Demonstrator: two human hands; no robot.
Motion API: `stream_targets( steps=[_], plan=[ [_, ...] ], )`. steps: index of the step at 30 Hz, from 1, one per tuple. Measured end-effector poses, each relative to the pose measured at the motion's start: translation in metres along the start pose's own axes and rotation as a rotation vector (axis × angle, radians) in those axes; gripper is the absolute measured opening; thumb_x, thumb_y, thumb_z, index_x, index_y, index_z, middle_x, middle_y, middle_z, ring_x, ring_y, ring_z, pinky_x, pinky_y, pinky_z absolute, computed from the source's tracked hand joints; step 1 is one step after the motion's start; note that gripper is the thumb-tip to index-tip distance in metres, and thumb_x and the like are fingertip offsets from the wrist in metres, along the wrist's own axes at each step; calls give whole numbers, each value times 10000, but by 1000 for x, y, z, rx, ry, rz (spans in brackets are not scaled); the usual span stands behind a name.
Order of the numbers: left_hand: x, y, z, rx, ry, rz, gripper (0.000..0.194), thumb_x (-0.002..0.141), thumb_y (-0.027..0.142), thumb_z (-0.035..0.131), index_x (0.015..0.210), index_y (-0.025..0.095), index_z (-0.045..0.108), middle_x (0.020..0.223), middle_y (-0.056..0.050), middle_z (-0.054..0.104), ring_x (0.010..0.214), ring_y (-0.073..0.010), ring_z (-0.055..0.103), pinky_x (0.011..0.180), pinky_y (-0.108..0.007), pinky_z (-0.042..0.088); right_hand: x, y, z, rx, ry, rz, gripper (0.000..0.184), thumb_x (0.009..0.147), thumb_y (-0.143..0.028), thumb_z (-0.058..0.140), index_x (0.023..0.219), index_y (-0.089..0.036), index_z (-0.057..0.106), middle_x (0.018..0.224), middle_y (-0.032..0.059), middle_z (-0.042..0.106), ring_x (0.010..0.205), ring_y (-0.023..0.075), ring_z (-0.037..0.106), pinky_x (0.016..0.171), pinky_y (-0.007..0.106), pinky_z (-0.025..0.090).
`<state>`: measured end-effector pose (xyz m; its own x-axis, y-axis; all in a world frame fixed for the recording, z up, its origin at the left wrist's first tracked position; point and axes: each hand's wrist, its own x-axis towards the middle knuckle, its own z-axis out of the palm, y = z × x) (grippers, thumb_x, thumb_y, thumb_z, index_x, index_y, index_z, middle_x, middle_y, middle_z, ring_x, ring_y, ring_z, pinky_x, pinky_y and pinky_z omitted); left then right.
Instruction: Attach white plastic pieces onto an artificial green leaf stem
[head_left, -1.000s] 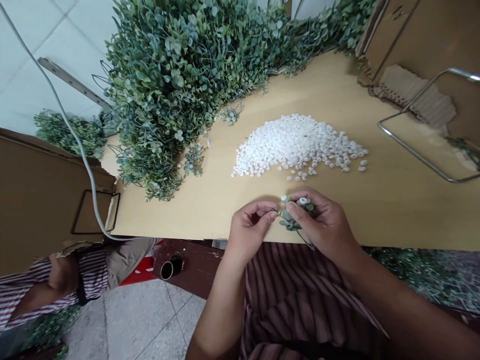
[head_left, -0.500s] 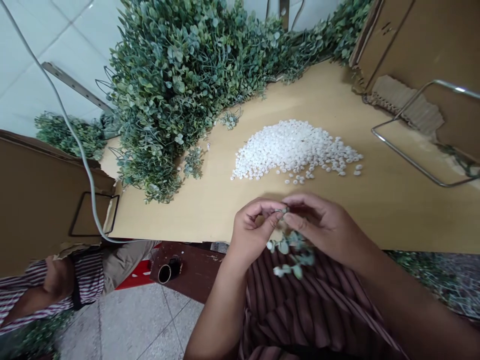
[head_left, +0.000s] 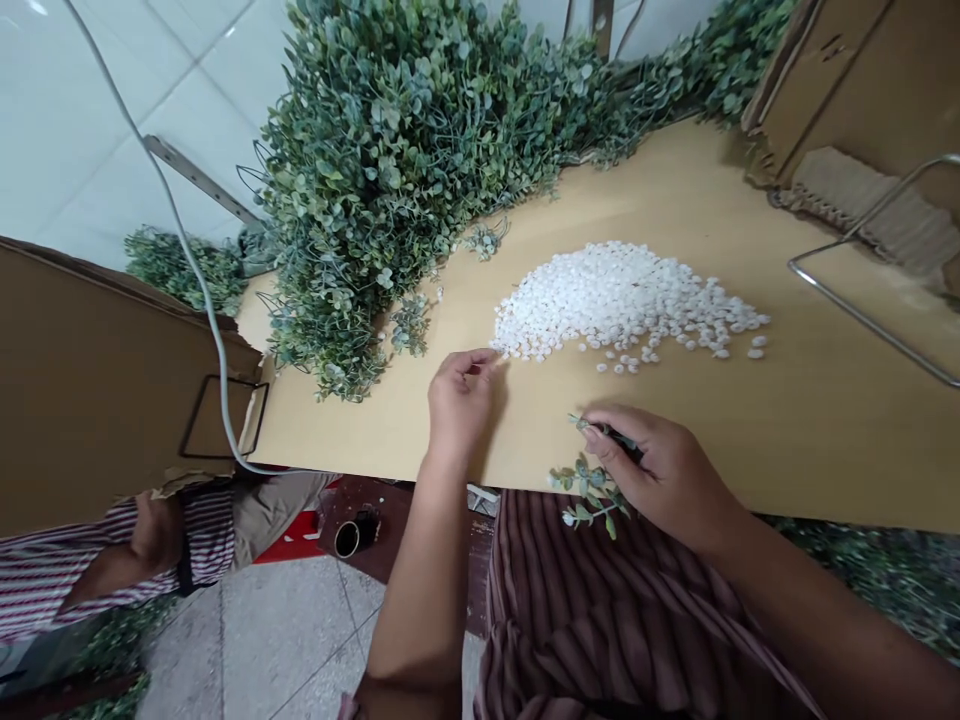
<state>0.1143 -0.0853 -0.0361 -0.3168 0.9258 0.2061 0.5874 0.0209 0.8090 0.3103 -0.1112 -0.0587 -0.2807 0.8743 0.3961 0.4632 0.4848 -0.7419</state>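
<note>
Sprig [head_left: 596, 478] partly hidden within right fingers [head_left: 624, 417]

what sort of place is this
Probably a small craft workshop: a flat tan tabletop bears a heap of green leafy sprigs and a mound of small round white pieces.

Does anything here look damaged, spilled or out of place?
Yes: the torn cardboard at the right has a ragged edge exposing corrugation. A few loose white pieces lie apart from the white pile, though that looks like ordinary scatter.
</note>
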Motion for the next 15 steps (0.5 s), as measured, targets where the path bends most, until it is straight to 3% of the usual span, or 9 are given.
stream_targets(
  steps=[5, 15],
  plan=[
    [23, -16, 5, 336, -8, 29, 161, 761, 141, 628, 891, 182, 713, 895, -63, 669, 781, -169, 600, 789, -301, 453, 1, -1, 2, -48, -23, -24, 266, 861, -267, 450, 813, -141, 679, 809, 45, 710, 717, 78, 656, 651, 143, 486],
    [21, -9, 7, 433, -26, 0, 177, 813, 156, 555, 902, 174, 706, 923, -99, 682, 821, -217, 615, 773, -329, 444, 0, 0, 3, -50, -35, -16, 258, 854, -273, 461, 789, -143, 674, 842, 52, 713, 699, 81, 651, 637, 153, 489]
  ],
)
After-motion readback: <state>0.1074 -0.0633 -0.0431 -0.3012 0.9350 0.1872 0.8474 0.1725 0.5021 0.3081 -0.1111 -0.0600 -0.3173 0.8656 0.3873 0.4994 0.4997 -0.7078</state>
